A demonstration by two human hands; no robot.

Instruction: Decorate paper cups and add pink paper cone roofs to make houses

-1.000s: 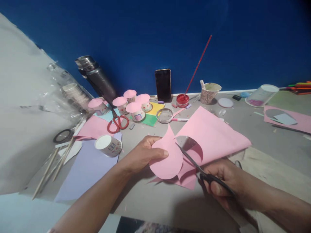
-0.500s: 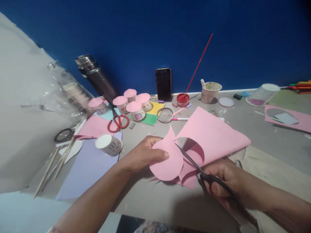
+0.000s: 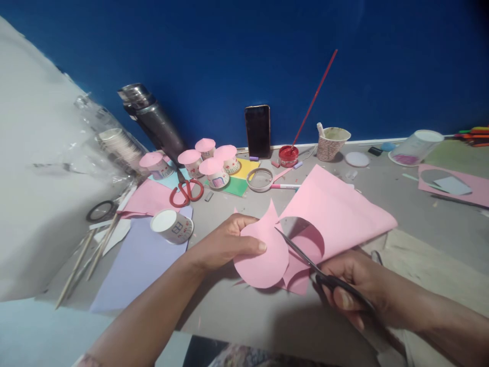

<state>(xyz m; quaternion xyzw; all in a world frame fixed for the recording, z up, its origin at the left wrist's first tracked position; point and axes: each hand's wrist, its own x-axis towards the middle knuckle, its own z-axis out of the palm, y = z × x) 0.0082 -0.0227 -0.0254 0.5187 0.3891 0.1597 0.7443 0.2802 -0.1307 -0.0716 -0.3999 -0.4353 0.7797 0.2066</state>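
My left hand (image 3: 225, 244) pinches a round pink paper piece (image 3: 263, 257), thumb on top, fingers behind it. The piece still hangs on a larger pink sheet (image 3: 336, 209) that lies folded over the grey table (image 3: 248, 316). My right hand (image 3: 359, 288) grips black-handled scissors (image 3: 305, 257). Their blades point up and left into the curved cut between the round piece and the sheet.
Several paper cups with pink tops (image 3: 208, 160) stand by red scissors (image 3: 186, 192) and a lying cup (image 3: 171, 226) on lilac paper (image 3: 133, 265). At the back are a flask (image 3: 153, 122), a phone (image 3: 257, 130), a red paint jar (image 3: 288, 155) and a cup (image 3: 332, 142).
The round pink piece has turned slightly in my left hand and the scissors have stayed in the cut. The view has shifted down a little.
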